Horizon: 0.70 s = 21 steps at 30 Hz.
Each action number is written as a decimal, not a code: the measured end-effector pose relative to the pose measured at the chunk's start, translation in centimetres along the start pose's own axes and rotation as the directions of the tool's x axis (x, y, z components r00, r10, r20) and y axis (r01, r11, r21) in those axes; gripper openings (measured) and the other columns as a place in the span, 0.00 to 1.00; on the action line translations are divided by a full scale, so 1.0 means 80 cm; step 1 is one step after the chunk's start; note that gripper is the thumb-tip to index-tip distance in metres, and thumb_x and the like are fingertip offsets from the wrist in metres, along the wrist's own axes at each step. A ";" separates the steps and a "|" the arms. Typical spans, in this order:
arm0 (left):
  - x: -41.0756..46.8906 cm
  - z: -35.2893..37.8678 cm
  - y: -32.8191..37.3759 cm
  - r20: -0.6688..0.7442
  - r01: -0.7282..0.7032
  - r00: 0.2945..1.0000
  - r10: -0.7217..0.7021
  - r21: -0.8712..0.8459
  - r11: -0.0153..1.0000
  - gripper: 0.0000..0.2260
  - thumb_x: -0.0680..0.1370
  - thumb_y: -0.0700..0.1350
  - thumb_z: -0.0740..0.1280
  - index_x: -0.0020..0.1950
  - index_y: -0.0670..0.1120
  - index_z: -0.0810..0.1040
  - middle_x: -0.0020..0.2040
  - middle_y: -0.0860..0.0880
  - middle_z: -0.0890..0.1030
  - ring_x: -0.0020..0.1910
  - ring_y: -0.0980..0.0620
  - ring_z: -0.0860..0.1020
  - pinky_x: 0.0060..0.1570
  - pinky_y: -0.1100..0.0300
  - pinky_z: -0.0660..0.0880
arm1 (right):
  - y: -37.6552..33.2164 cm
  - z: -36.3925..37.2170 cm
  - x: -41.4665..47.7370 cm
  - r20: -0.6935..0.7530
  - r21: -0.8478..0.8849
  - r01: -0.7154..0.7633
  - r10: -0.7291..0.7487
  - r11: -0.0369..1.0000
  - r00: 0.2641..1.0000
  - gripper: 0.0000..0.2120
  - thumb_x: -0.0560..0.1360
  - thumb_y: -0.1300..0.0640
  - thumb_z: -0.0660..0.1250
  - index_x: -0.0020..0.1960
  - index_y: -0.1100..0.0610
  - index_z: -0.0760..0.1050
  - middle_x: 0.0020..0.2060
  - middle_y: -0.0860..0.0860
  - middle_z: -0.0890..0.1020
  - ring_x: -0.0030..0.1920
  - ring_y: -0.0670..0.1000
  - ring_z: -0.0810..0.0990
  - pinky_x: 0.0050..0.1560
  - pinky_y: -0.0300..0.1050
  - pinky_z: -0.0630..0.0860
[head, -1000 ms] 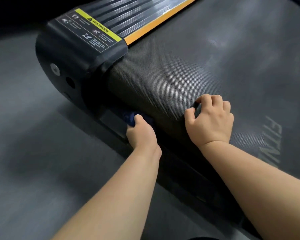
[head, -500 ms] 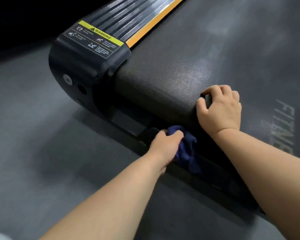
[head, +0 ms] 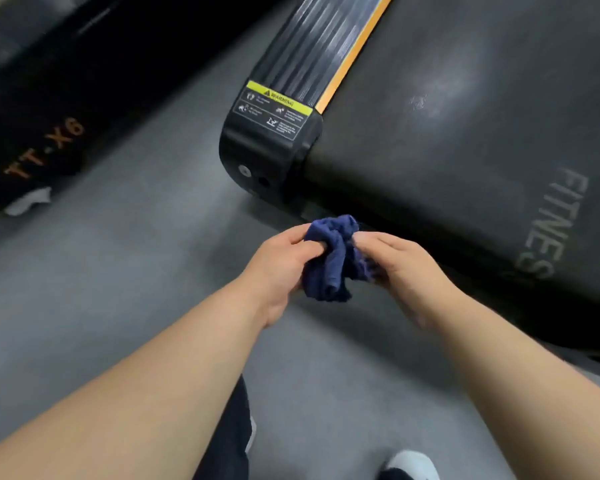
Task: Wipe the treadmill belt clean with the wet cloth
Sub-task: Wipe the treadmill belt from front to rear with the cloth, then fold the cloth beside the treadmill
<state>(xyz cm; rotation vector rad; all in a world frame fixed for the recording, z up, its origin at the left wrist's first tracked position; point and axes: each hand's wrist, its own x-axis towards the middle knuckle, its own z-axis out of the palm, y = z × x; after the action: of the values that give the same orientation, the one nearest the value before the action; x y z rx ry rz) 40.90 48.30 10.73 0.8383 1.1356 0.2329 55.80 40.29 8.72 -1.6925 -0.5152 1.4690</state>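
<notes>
Two hands hold the blue cloth (head: 333,261) low in the middle of the frame: left hand (head: 281,268) and right hand (head: 402,268) each pinch a side. It hangs off the treadmill belt (head: 465,133), which runs long toward the upper right, nearer the right hand.

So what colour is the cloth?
Dark blue; the cloth shows clearly in the head view, held between both hands.

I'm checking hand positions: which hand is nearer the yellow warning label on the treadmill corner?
Left. The left hand is below the warning label, gripping the blue cloth; the right hand holds the cloth's other side, farther right.
</notes>
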 end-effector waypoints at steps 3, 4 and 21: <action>-0.033 0.001 0.019 -0.102 0.007 0.995 -0.013 -0.064 0.998 0.13 0.78 0.40 0.60 0.50 0.50 0.83 0.46 0.48 0.84 0.44 0.50 0.82 0.47 0.56 0.77 | -0.019 -0.010 -0.027 0.082 -0.100 0.009 -0.001 0.995 0.997 0.05 0.73 0.56 0.71 0.48 0.52 0.84 0.45 0.48 0.85 0.45 0.44 0.79 0.45 0.40 0.75; -0.043 0.008 0.019 -0.100 0.025 0.994 -0.037 -0.120 0.993 0.12 0.78 0.42 0.60 0.48 0.49 0.84 0.47 0.47 0.83 0.43 0.48 0.82 0.48 0.54 0.78 | -0.022 -0.013 -0.036 0.073 -0.122 0.012 -0.003 0.992 0.997 0.03 0.72 0.56 0.71 0.44 0.52 0.84 0.43 0.48 0.85 0.44 0.45 0.79 0.47 0.43 0.75; -0.263 0.035 -0.115 -0.271 0.008 0.962 -0.042 -0.125 0.992 0.17 0.79 0.35 0.54 0.61 0.45 0.77 0.53 0.38 0.81 0.42 0.43 0.78 0.38 0.54 0.72 | 0.003 0.019 -0.191 0.438 -0.368 0.060 0.116 0.928 0.891 0.08 0.70 0.61 0.72 0.45 0.62 0.74 0.34 0.52 0.80 0.35 0.48 0.77 0.38 0.38 0.72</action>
<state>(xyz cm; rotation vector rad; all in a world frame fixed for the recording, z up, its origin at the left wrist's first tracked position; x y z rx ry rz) 31.97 28.87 19.65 0.6957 1.3744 0.4027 50.70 29.14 17.97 -1.6310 -1.0881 1.8928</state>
